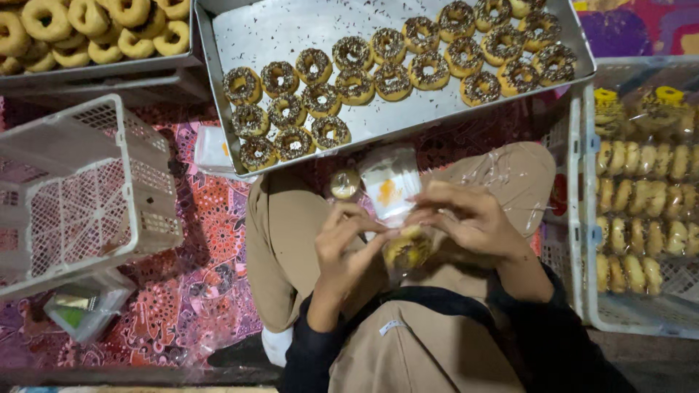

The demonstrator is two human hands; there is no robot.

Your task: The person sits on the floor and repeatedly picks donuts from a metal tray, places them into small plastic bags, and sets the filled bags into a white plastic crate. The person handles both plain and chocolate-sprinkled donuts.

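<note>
Over my lap, both hands work on one clear plastic bag [393, 191] with a sprinkled doughnut [408, 249] inside it. My left hand [348, 244] pinches the bag at its left side, fingers touching the doughnut end. My right hand [470, 217] grips the bag from the right, fingers curled over the plastic. The bag's open top sticks up toward a metal tray [262, 33] that rests above my knees and carries several chocolate-sprinkled doughnuts [393, 69]. A wrapped doughnut [344, 184] lies on my left thigh.
An empty white plastic crate [87, 189] stands at the left. A second white crate [590, 218] at the right holds several bagged doughnuts. Plain glazed doughnuts [87, 29] fill a tray at the top left. A patterned red cloth [211, 240] covers the floor.
</note>
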